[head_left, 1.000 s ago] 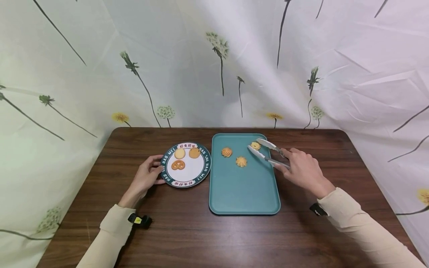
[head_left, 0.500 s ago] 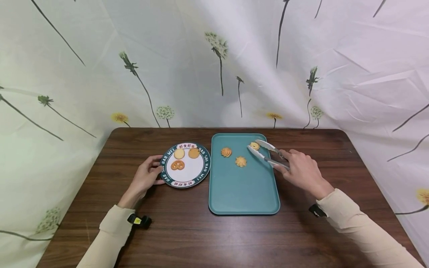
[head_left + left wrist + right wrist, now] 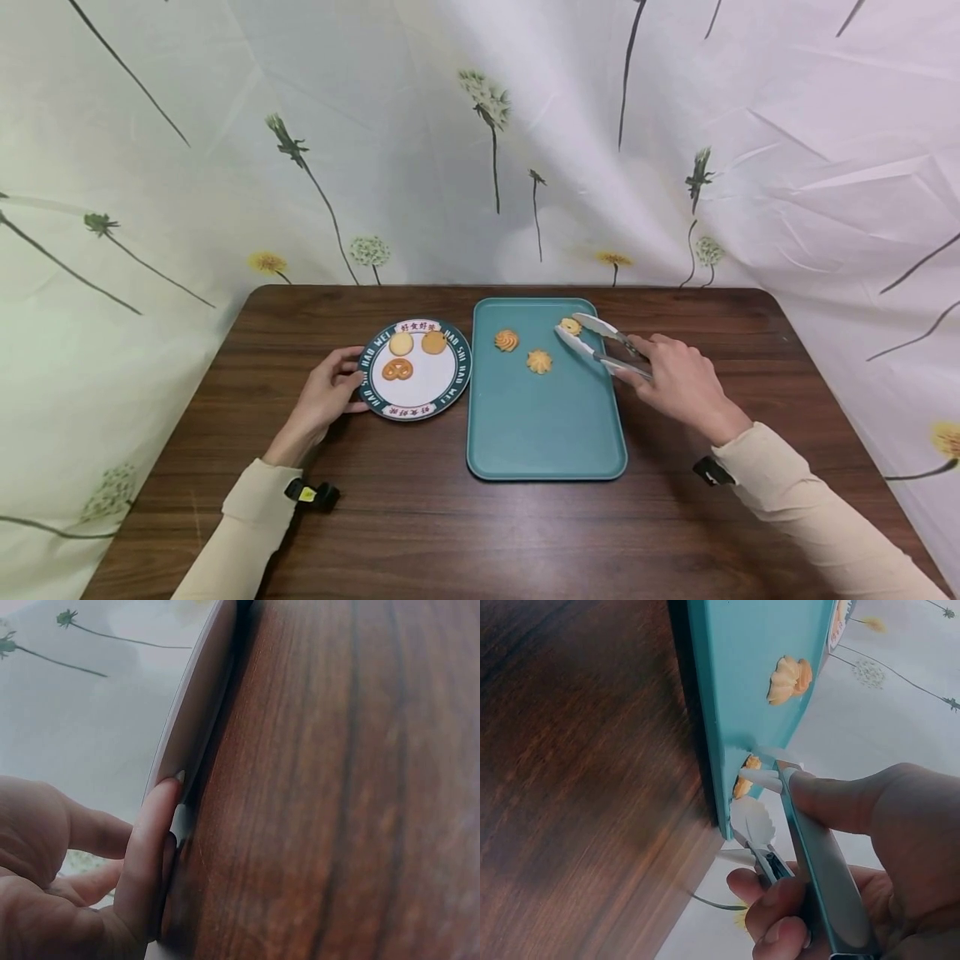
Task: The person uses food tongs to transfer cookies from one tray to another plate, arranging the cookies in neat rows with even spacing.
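My left hand (image 3: 327, 392) grips the left rim of a round plate (image 3: 418, 408) with a dark green lettered border. A pretzel-shaped cookie (image 3: 397, 369), a pale round cookie (image 3: 401, 344) and a browner round cookie (image 3: 433, 342) lie on it. In the left wrist view, a fingertip (image 3: 166, 796) touches the plate's edge (image 3: 196, 705). My right hand (image 3: 678, 379) holds metal tongs (image 3: 615, 364), their tips spread either side of a ring-like cookie (image 3: 570, 326) at the tray's far right corner. The right wrist view shows this cookie (image 3: 746, 778) between the tong ends.
The teal tray (image 3: 546, 433) stands just right of the plate. A swirled cookie (image 3: 506, 340) and a star-shaped cookie (image 3: 539, 362) lie on it. Beneath is a dark wooden table (image 3: 420, 517), with a flower-printed cloth (image 3: 420, 167) hanging behind.
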A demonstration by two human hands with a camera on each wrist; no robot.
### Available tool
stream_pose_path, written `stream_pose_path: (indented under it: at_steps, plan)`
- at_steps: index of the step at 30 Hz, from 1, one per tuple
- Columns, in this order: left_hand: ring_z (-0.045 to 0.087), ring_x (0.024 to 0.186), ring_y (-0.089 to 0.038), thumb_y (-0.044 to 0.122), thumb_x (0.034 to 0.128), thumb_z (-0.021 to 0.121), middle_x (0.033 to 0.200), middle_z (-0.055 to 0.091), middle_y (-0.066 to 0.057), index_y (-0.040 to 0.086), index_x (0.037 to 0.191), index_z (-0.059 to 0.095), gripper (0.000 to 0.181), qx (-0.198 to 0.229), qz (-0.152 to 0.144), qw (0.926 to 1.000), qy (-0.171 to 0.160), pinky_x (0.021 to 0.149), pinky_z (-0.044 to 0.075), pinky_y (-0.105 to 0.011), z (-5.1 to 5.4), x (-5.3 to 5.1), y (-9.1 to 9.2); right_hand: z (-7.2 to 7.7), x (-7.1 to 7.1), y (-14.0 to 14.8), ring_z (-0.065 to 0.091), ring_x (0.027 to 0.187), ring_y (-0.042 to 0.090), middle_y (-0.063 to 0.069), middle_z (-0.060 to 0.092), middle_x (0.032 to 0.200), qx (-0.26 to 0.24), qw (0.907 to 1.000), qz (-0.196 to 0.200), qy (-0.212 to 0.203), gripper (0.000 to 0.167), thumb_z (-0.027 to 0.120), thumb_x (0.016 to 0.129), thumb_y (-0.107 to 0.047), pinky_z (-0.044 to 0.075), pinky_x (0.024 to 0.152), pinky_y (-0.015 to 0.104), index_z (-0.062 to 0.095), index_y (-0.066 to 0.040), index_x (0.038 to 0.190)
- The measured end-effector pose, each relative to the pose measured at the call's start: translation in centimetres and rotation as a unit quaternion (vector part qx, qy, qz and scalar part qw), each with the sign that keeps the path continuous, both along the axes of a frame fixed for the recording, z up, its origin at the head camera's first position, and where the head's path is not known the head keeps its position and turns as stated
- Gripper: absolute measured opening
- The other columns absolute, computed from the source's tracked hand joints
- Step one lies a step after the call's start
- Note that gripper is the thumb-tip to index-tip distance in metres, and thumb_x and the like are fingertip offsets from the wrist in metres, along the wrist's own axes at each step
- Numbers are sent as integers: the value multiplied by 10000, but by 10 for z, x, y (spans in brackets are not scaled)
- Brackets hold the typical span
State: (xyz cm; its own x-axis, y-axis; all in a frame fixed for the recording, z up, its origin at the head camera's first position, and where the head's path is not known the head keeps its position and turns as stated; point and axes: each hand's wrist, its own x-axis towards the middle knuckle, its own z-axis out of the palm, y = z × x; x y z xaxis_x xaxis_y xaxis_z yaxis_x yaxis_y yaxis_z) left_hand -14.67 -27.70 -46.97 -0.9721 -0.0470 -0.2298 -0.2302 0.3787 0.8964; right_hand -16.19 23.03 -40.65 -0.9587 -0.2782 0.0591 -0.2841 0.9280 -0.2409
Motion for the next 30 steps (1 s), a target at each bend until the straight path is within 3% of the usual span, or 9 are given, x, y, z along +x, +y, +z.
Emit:
stream_pose_path:
  at_steps: [22, 30]
  plan:
    - [598, 1021, -188, 92, 1102, 439, 1374, 437, -256, 65, 1598, 343, 506, 63, -37, 9999, 71, 754, 692, -301, 3, 0, 2, 2, 2, -3, 511, 608, 235, 96, 600, 889, -57, 9999, -5, 145, 608, 748, 943, -385, 374, 423, 305, 614, -67, 1444]
    - [597, 1032, -218, 76, 1100, 429, 1369, 440, -262, 74, 1600, 342, 508, 78, -14, 10000, 36, 756, 692, -307, 2, 1, 1, 3, 4, -9, 539, 626, 235, 139, 664, 1004, -36, 9997, 110, 206, 612, 747, 945, -381, 443, 445, 352, 609, -67, 1451]
